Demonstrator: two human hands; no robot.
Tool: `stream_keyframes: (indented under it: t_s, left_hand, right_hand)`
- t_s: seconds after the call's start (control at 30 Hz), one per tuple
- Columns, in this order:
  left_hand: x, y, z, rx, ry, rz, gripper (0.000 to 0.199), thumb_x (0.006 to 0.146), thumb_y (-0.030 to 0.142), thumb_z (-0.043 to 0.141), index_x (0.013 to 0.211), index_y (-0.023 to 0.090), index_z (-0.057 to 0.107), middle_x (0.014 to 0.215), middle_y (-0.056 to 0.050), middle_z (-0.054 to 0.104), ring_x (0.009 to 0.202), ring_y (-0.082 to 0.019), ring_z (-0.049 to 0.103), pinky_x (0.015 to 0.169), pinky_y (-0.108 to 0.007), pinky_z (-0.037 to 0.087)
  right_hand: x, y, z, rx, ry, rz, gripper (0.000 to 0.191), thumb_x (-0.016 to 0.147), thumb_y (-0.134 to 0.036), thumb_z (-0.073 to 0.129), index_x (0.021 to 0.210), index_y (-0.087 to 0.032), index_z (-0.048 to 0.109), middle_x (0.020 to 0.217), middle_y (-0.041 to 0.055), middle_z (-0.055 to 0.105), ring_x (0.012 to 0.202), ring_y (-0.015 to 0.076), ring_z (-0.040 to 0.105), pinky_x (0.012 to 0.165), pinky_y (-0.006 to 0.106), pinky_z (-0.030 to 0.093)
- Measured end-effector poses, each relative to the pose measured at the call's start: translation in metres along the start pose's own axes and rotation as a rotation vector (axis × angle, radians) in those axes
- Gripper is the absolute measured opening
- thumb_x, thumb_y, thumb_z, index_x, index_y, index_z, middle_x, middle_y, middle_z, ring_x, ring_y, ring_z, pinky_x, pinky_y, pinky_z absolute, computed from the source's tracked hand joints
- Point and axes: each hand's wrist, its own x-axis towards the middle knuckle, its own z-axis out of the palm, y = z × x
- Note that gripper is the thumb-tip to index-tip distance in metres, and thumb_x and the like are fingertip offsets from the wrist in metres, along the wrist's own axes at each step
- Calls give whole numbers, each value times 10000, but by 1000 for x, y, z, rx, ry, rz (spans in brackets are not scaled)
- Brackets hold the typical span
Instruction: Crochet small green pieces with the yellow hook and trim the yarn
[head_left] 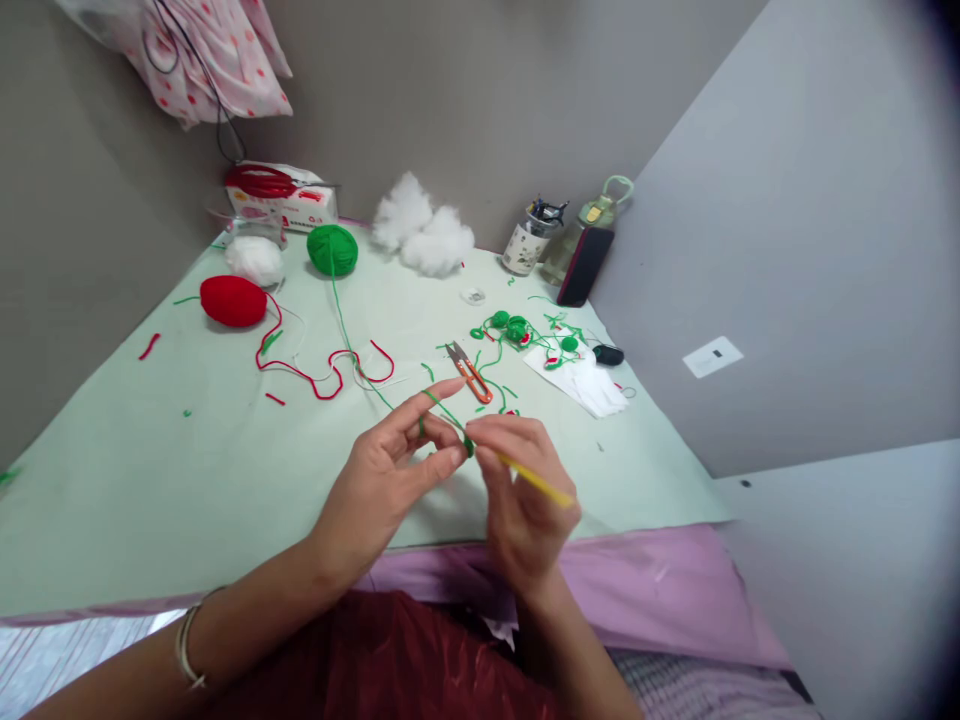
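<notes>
Grey walls [420, 100] are met by a pale green tabletop [247, 480], above whose near edge the small green crocheted piece [469, 446] is held up between both hands. Very little weight is to be expected of it: being yarn, it should be soft, slightly stretchy and easily squashed, with little risk of breakage, though a loop could be slipped or pulled loose. It is probably best taken by the worked edge, close to the stitches — pinched lightly, so that the loops are not flattened.

By the left hand [390, 470] the piece is pinched between the thumb and a bent finger, while the index finger is stretched forward with green yarn [341, 320] passed over it. That strand is led across the tabletop to the green yarn ball [332, 250]. By the right hand [529, 490] a yellow-handled crochet hook [536, 480] is gripped much like a pencil, thumb and fingers closed around it — its tip is too small to be made out. Orange-handled thread snips [471, 375] are laid just beyond the fingers.
</notes>
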Motion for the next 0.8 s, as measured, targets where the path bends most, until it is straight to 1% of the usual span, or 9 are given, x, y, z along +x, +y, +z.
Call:
stream_keyframes:
  t_s: [0.07, 0.1, 0.13, 0.2, 0.3, 0.4, 0.5, 0.6, 0.8]
  left_hand:
    - [-1, -1, 1, -9, -29, -31, 558, 849, 236, 792, 1384, 301, 646, 874, 25, 679, 930, -149, 610, 974, -292, 435]
    - [-2, -1, 1, -28, -48, -57, 532, 854, 247, 788, 1368, 289, 659, 885, 17, 683, 929, -153, 610, 970, -299, 433]
    - [-1, 0, 0, -48, -64, -79, 499, 854, 256, 789, 1340, 277, 679, 897, 12, 683, 928, -155, 606, 968, -300, 430]
    - [0, 3, -2, -65, -78, -101, 441, 846, 258, 797, 1280, 266, 719, 911, 7, 674, 944, -157, 595, 967, -292, 418]
    - [1, 8, -4, -59, -76, -109, 393, 844, 258, 796, 1234, 269, 748, 889, 10, 641, 934, -155, 576, 933, -276, 413]
    - [1, 12, -4, -50, -68, -106, 368, 838, 261, 796, 1204, 261, 765, 850, 11, 615, 883, -150, 551, 878, -271, 416]
    - [1, 14, -4, -38, -60, -101, 342, 829, 262, 798, 1170, 255, 782, 819, 11, 603, 857, -152, 534, 852, -272, 416]
    - [1, 15, -5, -21, -63, -90, 321, 838, 266, 789, 1159, 261, 787, 822, 13, 600, 856, -151, 530, 852, -268, 413]
    - [1, 14, -8, 30, -57, -55, 343, 841, 271, 788, 1183, 269, 779, 838, 8, 611, 863, -159, 547, 880, -288, 427]
  right_hand:
    - [-5, 0, 3, -106, 34, -120, 315, 920, -94, 657, 1119, -315, 761, 1063, 59, 757, 943, 199, 715, 778, 371, 595]
    - [-6, 1, 3, -89, 52, -121, 331, 920, -85, 656, 1129, -320, 760, 1076, 61, 761, 951, 200, 718, 778, 372, 599]
    - [-6, 1, 3, -33, 64, -82, 320, 927, -86, 646, 1119, -314, 762, 1062, 60, 767, 954, 201, 720, 785, 374, 601]
    - [-3, 3, 1, 135, 64, 61, 244, 951, -119, 623, 1060, -283, 766, 999, 51, 777, 927, 195, 721, 786, 371, 603]
    - [4, 4, -3, 344, 45, 253, 157, 988, -219, 593, 984, -230, 749, 923, 52, 780, 803, 170, 707, 723, 338, 598]
    - [9, 4, -6, 453, 16, 341, 184, 1005, -286, 568, 955, -202, 724, 888, 59, 775, 725, 153, 693, 675, 314, 596]
    - [9, 3, -8, 493, -1, 361, 196, 1019, -289, 546, 952, -202, 709, 879, 51, 773, 715, 148, 698, 671, 309, 597]
    - [8, 2, -10, 498, -28, 353, 200, 1030, -266, 527, 974, -206, 710, 894, 44, 770, 753, 148, 714, 690, 308, 598]
    - [6, -4, -11, 372, -37, 270, 206, 1035, -247, 513, 996, -222, 714, 905, 33, 763, 742, 150, 709, 702, 328, 597]
